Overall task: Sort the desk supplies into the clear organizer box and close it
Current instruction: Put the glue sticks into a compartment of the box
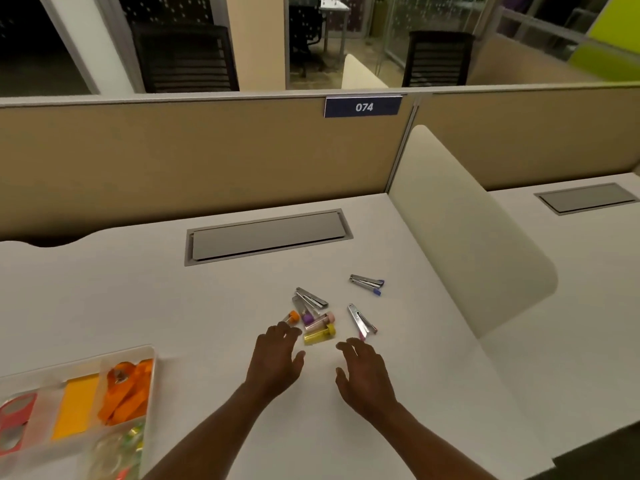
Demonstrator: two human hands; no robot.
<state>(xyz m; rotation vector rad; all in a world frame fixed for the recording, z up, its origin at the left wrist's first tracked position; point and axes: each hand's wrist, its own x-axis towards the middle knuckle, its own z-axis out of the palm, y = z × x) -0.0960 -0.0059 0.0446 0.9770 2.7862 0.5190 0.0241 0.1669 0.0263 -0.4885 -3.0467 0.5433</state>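
Now both hands over the tabletop [433, 341].
Left hand [275, 362] and right hand [363, 372] hover empty, fingers spread, beside capped tubes [317, 323] and staplers [362, 318]; clear organizer box [147, 351] lies far left, open.

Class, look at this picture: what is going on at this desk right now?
A person reaches both bare hands toward loose supplies on a white desk. The left hand nearly touches a small orange-capped clear tube in a pile of similar capped tubes; the right hand hovers open near a small silver stapler. Neither hand holds anything yet. The clear compartmented organizer box sits open at the left, already holding orange and yellow items.
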